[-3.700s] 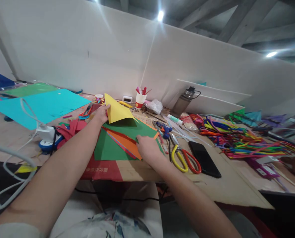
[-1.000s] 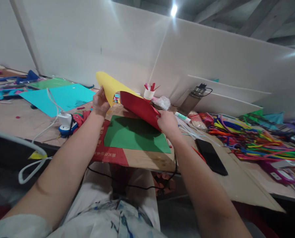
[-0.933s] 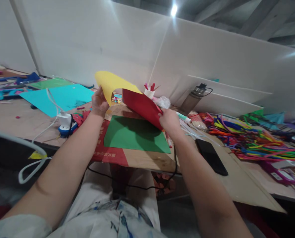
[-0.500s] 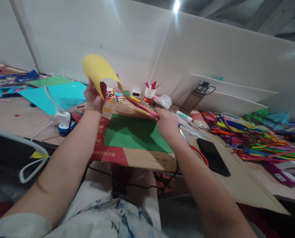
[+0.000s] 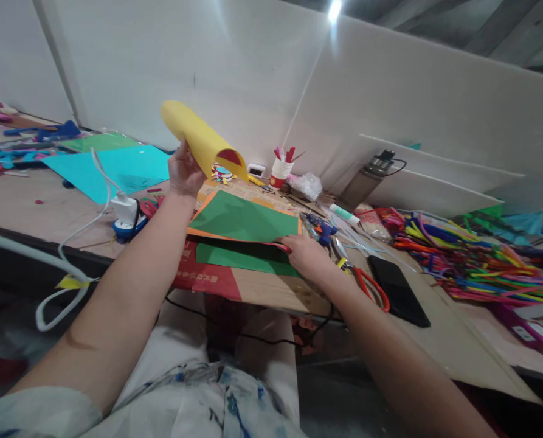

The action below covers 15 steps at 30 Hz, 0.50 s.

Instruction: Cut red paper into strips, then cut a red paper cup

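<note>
My left hand (image 5: 186,170) is raised above the table and grips a curled yellow sheet (image 5: 202,139), whose inner side shows some red. Lower down, my right hand (image 5: 306,254) is closed on the near right corner of a small stack of coloured sheets. On top of that stack lies a green sheet (image 5: 248,218), with an orange sheet (image 5: 200,233) showing at its edges and a pinkish-red edge by my fingers. Another green sheet (image 5: 235,257) lies flat beneath the stack, on a red and brown cardboard piece (image 5: 207,285).
To the right are pliers with red handles (image 5: 372,286), a black phone (image 5: 397,291) and a heap of colourful pipe cleaners (image 5: 476,255). Behind stand a paper cup (image 5: 280,173) and a bottle (image 5: 366,179). Leftward lie a blue sheet (image 5: 111,170) and a white plug (image 5: 125,208).
My right hand has come down and toward me with the stack, which now lies flatter over the lower green sheet. The yellow sheet stays raised in my left hand, shifted slightly right.
</note>
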Tool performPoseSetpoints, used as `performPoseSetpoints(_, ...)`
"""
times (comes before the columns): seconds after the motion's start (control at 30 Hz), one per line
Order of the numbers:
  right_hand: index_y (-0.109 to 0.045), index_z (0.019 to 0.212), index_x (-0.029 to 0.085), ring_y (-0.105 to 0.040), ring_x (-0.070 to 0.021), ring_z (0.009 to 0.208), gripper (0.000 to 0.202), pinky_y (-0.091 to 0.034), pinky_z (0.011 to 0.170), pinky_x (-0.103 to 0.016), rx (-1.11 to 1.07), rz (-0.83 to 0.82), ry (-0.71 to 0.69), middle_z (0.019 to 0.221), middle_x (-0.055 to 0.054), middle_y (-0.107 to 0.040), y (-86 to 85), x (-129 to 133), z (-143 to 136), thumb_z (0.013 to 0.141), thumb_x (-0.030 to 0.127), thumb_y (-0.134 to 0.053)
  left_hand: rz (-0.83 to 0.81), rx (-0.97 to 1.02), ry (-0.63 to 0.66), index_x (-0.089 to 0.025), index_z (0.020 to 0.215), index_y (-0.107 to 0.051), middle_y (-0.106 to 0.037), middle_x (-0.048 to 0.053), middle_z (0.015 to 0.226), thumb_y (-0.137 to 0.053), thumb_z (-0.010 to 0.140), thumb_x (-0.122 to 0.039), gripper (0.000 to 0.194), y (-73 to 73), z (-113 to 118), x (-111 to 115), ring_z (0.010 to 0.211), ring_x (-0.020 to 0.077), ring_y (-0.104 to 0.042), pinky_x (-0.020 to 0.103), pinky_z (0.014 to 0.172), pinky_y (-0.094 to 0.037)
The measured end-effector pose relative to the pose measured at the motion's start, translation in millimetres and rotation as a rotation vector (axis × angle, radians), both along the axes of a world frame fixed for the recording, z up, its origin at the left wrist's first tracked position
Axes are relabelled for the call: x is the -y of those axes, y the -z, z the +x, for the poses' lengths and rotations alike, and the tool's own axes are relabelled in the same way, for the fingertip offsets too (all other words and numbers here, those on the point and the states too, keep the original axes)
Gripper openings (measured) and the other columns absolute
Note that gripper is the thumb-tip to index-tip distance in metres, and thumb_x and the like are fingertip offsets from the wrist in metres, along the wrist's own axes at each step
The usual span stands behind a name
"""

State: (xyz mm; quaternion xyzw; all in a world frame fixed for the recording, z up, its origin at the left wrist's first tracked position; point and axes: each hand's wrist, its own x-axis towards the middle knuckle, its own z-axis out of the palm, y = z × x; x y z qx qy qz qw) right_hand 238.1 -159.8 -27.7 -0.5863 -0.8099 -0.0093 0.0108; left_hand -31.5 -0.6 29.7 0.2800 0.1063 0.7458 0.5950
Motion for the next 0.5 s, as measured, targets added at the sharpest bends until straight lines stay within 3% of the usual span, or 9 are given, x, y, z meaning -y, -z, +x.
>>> performPoseSetpoints(0.07,-0.062,0.126,0.021,-0.057,-0.0219,0.115,0.04,-0.041,0.096,-0.03,-0.043,-0.047,-0.072,0.124,-0.009,-0.064,0.4,5,-2,0.097,0.039,-0.041,-0.047,-0.05,0.032,-0.017,0.12,-0.062,-0.072,0.007,0.107,-0.047,0.094,-0.026,0.031,5.0,3,-6,0.113,0.0198,-0.063,0.03,0.095,-0.053)
performPoseSetpoints(0.17,-0.049,0.14,0.022,-0.047,-0.0298,0.129,0.072,-0.037,0.104,-0.04,-0.028,-0.094,-0.108,0.145,-0.014,-0.046,2.0,12,-6,0.084,0.067,-0.048,-0.133,-0.15,0.081,-0.016,0.115,-0.063,-0.074,0.007,0.099,-0.053,0.09,-0.022,0.027,16.9,8,-17,0.104,0.021,-0.067,0.031,0.093,-0.054)
performPoseSetpoints(0.27,-0.043,0.145,0.02,-0.043,-0.0331,0.131,0.072,-0.036,0.104,-0.044,0.025,-0.086,-0.121,0.149,-0.017,-0.04,4.9,15,-12,0.088,0.065,-0.043,-0.202,-0.245,0.128,-0.014,0.109,-0.063,-0.074,0.007,0.089,-0.056,0.086,-0.016,0.024,30.3,15,-25,0.094,0.0213,-0.071,0.034,0.091,-0.055)
performPoseSetpoints(0.5,-0.047,0.141,0.014,-0.051,-0.0331,0.123,0.057,-0.039,0.101,-0.042,0.126,-0.041,-0.154,0.143,-0.019,-0.047,7.2,13,-22,0.095,0.047,-0.04,-0.325,-0.434,0.184,-0.011,0.092,-0.066,-0.073,0.011,0.079,-0.05,0.082,-0.005,0.02,47.1,28,-23,0.084,0.0236,-0.071,0.04,0.092,-0.054)
